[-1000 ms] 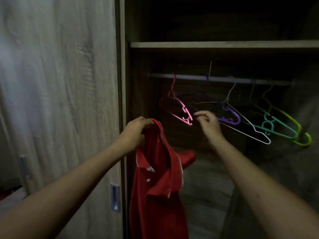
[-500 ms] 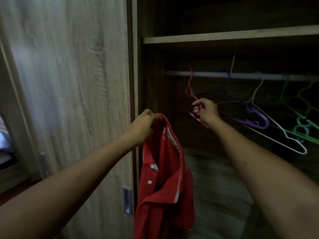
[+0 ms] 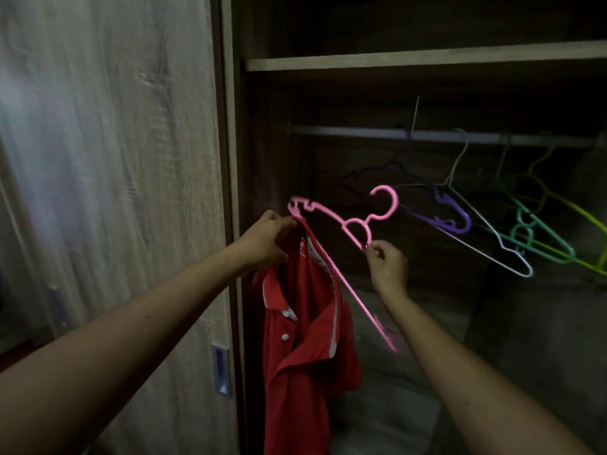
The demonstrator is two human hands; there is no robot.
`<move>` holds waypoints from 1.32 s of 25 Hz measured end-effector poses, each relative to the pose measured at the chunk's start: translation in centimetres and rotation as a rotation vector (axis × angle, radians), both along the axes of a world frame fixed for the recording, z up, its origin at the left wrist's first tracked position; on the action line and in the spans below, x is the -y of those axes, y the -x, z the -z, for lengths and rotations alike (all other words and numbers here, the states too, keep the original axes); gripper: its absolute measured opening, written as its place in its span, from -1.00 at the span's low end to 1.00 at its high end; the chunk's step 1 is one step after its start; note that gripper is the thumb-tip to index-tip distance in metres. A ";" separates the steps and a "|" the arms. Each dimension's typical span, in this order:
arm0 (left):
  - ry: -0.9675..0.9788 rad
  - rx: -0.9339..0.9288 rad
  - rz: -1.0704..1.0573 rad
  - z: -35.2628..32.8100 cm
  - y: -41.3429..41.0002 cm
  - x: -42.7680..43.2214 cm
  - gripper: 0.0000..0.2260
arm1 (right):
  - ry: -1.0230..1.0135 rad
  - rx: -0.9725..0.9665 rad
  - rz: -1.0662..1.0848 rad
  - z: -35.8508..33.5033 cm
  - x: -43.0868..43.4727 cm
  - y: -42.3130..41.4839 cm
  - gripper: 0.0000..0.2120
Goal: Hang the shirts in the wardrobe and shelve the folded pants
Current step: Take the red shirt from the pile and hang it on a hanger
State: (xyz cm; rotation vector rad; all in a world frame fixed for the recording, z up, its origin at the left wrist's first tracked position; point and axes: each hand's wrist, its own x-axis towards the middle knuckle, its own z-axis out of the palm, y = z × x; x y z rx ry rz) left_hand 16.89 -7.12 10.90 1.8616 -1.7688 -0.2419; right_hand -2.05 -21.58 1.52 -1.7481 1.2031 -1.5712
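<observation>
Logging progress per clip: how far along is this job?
Done: nothing hung; the rod carries only bare hangers. In hand: left hand grips the red shirt by its collar, right hand pinches the pink hanger, off the rod. Left: dress hanger, hook it up; no pants visible.

- No text, brand, number or sign can be read anywhere in the view.
- The red shirt (image 3: 305, 389) has a small pale print inside its neck, just under the collar — too small and blurred to make out.
- Any moulded mark on the pink hanger (image 3: 369, 221) cannot be told in the dim light.
</observation>
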 end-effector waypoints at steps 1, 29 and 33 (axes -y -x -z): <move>-0.011 0.007 0.006 0.1 0.4 0.0 -0.46 | 0.037 0.032 0.031 -0.2 -0.6 0.7 -0.88; -0.252 0.062 0.252 -0.5 -1.3 -1.0 -0.69 | 0.084 -0.801 -0.167 4.0 -4.3 10.6 -0.75; -0.314 0.075 0.286 0.3 -0.7 -0.7 -0.73 | 0.104 -1.014 -0.189 2.8 -4.4 10.7 -0.73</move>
